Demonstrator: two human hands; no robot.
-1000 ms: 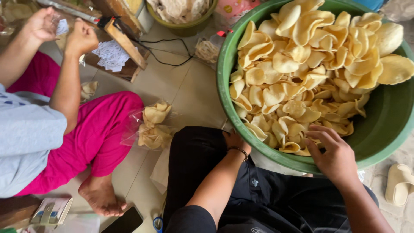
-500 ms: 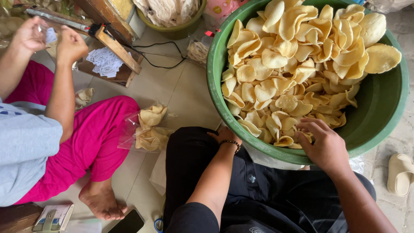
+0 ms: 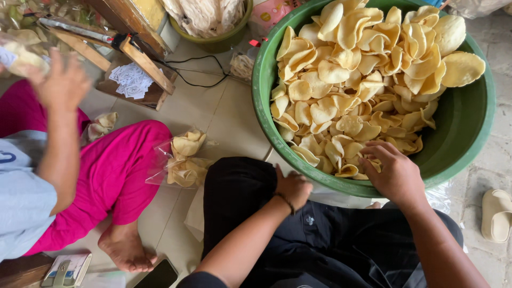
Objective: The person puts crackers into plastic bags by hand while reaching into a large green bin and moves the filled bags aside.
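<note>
Basin (image 3: 482, 133): green, tilted against my lap, heaped with crackers (image 3: 368, 80). Risk, as I judge it: a hard rake snaps the brittle pieces or tips some over the near rim.

Right hand (image 3: 397, 173): inside the near rim, fingers loosely curled into the crackers; I cannot tell what they grip.

Left hand (image 3: 293, 186): closed in a loose fist on my knee beside the basin; contents unseen.

Bagged crackers (image 3: 184, 160): on the floor, left.

Crackers (image 3: 368, 80) fill the basin (image 3: 469, 133), with bagged crackers (image 3: 184, 160) lying to its left.
</note>
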